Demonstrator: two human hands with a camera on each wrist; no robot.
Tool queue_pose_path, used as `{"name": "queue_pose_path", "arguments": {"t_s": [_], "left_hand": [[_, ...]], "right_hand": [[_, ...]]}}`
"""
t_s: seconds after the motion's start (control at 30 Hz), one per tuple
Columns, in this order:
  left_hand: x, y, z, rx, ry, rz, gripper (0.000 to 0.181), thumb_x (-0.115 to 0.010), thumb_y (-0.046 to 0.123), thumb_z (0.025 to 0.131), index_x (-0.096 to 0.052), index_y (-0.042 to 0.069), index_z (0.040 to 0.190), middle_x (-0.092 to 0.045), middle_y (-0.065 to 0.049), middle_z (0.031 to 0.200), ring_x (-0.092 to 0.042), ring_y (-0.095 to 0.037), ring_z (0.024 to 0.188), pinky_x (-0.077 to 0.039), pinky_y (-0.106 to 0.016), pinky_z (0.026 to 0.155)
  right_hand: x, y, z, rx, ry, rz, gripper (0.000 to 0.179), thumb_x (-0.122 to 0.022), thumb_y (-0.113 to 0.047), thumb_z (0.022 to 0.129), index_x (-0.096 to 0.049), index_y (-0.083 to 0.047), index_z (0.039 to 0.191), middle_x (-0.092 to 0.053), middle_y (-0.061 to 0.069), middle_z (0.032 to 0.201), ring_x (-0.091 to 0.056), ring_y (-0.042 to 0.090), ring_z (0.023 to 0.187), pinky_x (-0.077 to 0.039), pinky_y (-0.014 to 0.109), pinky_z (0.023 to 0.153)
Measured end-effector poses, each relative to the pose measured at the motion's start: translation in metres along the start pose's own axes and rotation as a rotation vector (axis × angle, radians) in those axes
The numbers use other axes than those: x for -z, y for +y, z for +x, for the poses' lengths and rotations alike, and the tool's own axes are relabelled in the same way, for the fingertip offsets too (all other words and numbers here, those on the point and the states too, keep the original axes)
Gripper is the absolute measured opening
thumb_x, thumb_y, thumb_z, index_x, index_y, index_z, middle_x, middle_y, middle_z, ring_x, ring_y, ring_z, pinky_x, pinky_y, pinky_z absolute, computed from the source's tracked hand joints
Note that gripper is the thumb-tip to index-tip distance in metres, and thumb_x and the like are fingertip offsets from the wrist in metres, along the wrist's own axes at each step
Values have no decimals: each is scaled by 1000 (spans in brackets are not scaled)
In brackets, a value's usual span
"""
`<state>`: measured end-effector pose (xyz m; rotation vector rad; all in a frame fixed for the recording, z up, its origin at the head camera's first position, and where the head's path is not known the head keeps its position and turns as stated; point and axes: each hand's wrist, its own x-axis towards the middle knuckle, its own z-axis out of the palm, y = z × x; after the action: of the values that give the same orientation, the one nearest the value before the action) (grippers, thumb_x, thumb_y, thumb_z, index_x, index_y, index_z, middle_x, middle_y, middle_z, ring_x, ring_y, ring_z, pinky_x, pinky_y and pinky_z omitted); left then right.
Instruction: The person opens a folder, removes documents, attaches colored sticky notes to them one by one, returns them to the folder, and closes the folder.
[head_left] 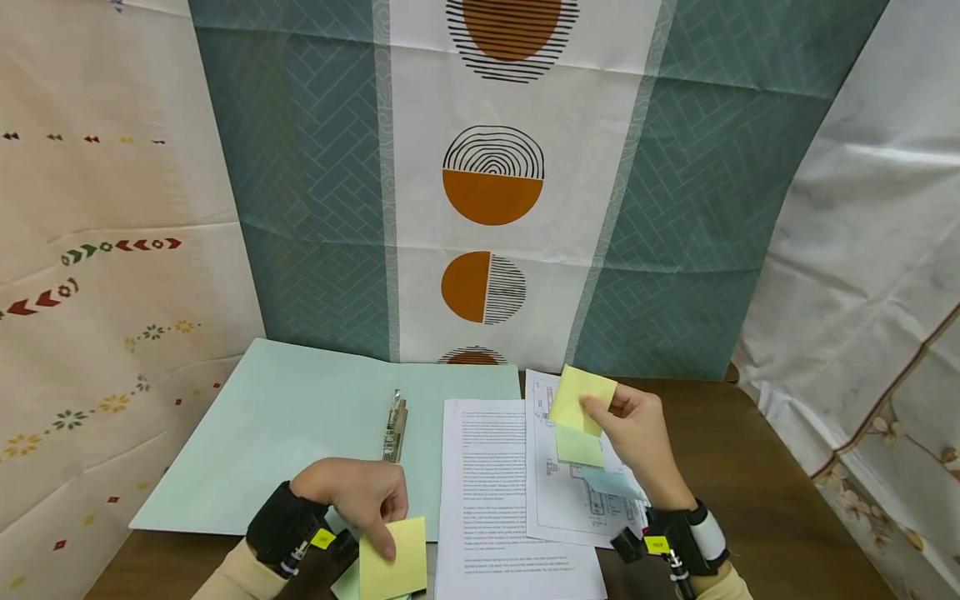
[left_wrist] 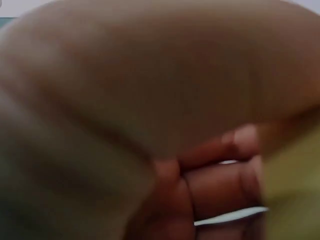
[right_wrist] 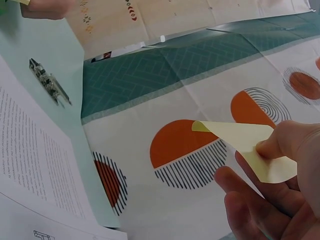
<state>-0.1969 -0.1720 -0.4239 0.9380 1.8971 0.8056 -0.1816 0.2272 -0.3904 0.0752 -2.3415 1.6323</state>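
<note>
Between thumb and fingers, my right hand point(head_left: 637, 429) pinches a yellow sticky note point(head_left: 576, 393), held over a sheet with line drawings point(head_left: 551, 500). In the right wrist view the note point(right_wrist: 250, 142) curls at its far corner. A pale green sticky note point(head_left: 579, 448) and a light blue one point(head_left: 613, 483) show on the drawing sheet below. Near the front edge, my left hand point(head_left: 367, 492) holds yellow sticky notes point(head_left: 401, 562) with the thumb on top; pale green paper point(head_left: 347, 583) peeks out underneath. The left wrist view is dark and blurred, mostly filled by the hand.
An open pale green folder point(head_left: 300, 408) lies on the wooden table point(head_left: 757, 483), its metal clip point(head_left: 393, 427) in the middle. Printed text pages point(head_left: 487, 492) overlap the folder's right side and the drawing sheet. Patterned cloth point(head_left: 322, 192) hangs behind and at both sides.
</note>
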Motion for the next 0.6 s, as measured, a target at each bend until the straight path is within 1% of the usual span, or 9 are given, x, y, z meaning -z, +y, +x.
{"name": "queue_pose_path", "arguments": {"t_s": [0.03,0.07,0.17,0.27,0.3,0.33,0.4,0.5,0.6], "left_hand": [[-1,0,0,22,0,9,29,-91,4,92,-71,-12,78,-52,16,60,-37,5,53,-28,-15,56],[-2,0,1,44,14,31,29,-92,4,90,-71,-10,76,-51,16,59,-37,5,53,-28,-15,55],[-5,-7,6,89,54,129,31,-97,10,86,-73,-2,70,-50,19,56,-39,3,53,-29,-16,55],[-8,-29,16,122,68,239,35,-100,23,85,-73,13,65,-48,23,56,-37,4,54,-30,-16,56],[-9,-33,19,146,72,254,35,-100,26,85,-73,17,65,-49,23,56,-38,4,54,-31,-15,57],[-10,-35,22,171,87,268,34,-102,28,83,-74,20,65,-51,23,57,-39,3,55,-32,-16,57],[-12,-33,23,240,111,289,34,-103,30,81,-74,25,66,-56,22,60,-43,1,57,-35,-18,58],[-16,-11,19,353,189,292,35,-107,26,74,-74,24,66,-65,14,65,-51,-7,62,-39,-24,60],[-20,3,16,413,241,319,37,-109,23,70,-72,21,68,-67,9,69,-55,-10,66,-39,-27,60]], "right_hand": [[0,0,0,1,-1,-1,29,-77,-5,104,-76,14,125,-83,32,113,-76,1,79,-62,17,76],[0,0,0,2,-1,0,28,-77,-5,104,-77,14,125,-83,32,114,-76,1,79,-62,17,76],[0,1,1,4,2,1,28,-77,-4,104,-77,15,125,-83,33,114,-76,1,79,-62,17,76],[-1,1,1,-3,1,1,28,-77,-4,104,-77,14,125,-83,33,114,-76,1,79,-62,17,76],[-1,1,1,-5,0,1,28,-77,-4,104,-76,14,125,-83,33,114,-76,1,80,-62,17,76],[-1,1,0,-7,0,1,29,-77,-5,104,-76,14,126,-83,33,114,-76,1,80,-62,17,76],[0,1,0,-10,-2,3,29,-77,-5,104,-76,14,126,-83,32,114,-77,1,80,-62,17,76],[0,1,0,-12,-4,6,29,-77,-6,105,-76,14,126,-83,31,115,-77,2,80,-62,17,76],[0,0,0,-10,-6,0,29,-77,-6,105,-77,14,126,-83,31,113,-77,2,80,-62,18,75]]}}
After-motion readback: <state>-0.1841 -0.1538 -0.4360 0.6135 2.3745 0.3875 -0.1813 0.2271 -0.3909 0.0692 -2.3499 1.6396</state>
